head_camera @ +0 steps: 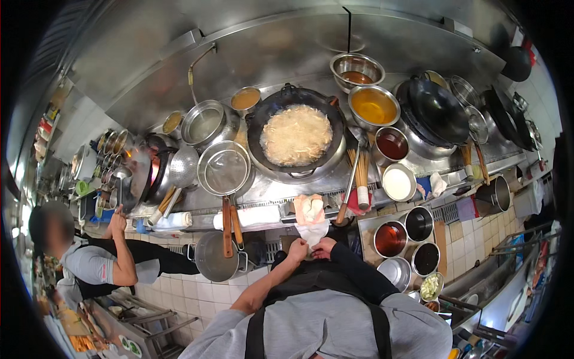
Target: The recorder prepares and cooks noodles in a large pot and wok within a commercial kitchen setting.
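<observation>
My left hand (298,250) and my right hand (323,247) are close together in front of my waist. The fingers of both hands pinch the lower end of a white cloth (313,233). It hangs over the stove's front edge, below a folded pinkish-white cloth (309,209). Beyond them a black wok (256,140) sits on the burner, full of bubbling, foaming oil with pale pieces of food in it. A wire-mesh skimmer (224,168) rests over a pot to the left of the wok. Right of my hands lies a ladle (350,188) with a wooden handle.
Metal bowls of yellow oil (374,105), red sauce (392,143) and white powder (399,181) stand right of the wok. Sauce pots (390,239) fill a side stand. A large pot (217,260) is at lower left. A co-worker (96,262) stands left, beside a flaming wok (139,175).
</observation>
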The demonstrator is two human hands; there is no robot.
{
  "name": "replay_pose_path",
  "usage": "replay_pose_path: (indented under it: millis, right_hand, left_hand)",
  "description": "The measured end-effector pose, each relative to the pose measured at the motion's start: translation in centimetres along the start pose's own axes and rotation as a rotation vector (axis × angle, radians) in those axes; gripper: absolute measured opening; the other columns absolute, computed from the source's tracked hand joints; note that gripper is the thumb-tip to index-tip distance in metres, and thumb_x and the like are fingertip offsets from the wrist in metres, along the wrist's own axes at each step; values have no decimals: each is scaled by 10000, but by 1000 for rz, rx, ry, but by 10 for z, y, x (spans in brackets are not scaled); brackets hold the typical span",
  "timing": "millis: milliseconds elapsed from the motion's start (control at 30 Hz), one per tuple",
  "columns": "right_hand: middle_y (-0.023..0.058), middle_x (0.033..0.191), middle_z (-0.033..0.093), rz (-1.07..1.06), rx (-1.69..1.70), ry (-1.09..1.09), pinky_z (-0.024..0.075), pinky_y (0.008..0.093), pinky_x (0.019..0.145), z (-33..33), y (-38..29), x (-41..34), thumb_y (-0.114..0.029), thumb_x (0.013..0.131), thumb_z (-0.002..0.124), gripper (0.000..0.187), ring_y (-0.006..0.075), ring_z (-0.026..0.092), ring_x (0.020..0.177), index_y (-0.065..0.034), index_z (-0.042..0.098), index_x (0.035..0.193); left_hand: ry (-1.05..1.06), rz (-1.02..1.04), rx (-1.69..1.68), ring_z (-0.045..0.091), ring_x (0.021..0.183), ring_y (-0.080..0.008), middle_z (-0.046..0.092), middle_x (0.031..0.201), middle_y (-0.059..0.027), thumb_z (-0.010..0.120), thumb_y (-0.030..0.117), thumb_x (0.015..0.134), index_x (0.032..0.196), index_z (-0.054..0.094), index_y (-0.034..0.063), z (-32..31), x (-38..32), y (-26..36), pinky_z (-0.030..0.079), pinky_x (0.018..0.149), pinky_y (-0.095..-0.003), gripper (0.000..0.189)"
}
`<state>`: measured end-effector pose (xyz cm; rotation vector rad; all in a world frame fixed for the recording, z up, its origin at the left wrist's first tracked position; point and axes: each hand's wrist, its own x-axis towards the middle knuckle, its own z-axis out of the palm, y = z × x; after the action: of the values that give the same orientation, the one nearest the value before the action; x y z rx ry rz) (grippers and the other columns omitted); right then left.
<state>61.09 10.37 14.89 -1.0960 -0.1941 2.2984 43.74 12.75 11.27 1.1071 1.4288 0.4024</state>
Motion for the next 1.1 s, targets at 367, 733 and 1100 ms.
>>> replay_pose_path:
  millis: [367,733,1100]
  right_hand:
    - [37,887,637,-34,-98,154,500,371,716,1,8,3,-270,842,669,269,191,626,812,-97,593,1034]
    - [139,895,694,-336,-942,526,507,358,688,-123,54,45,-379,758,692,434,255,669,781,-21,681,1003]
    - [212,891,669,-180,-1042,519,502,392,744,-136,47,59,-436,738,671,485,327,652,852,-6,678,965]
  left_hand:
    - [-50,30,273,578,768,-151,623,853,-88,691,78,755,928,597,-18,-21,-36,44,472,659,-282,219]
    - [480,-9,519,644,705,-267,653,759,-144,603,96,739,833,654,17,-158,-22,-152,535,659,-350,132]
    - [66,581,1087,658,715,-242,664,759,-108,576,261,798,753,659,133,-181,-117,-307,521,630,-378,160]
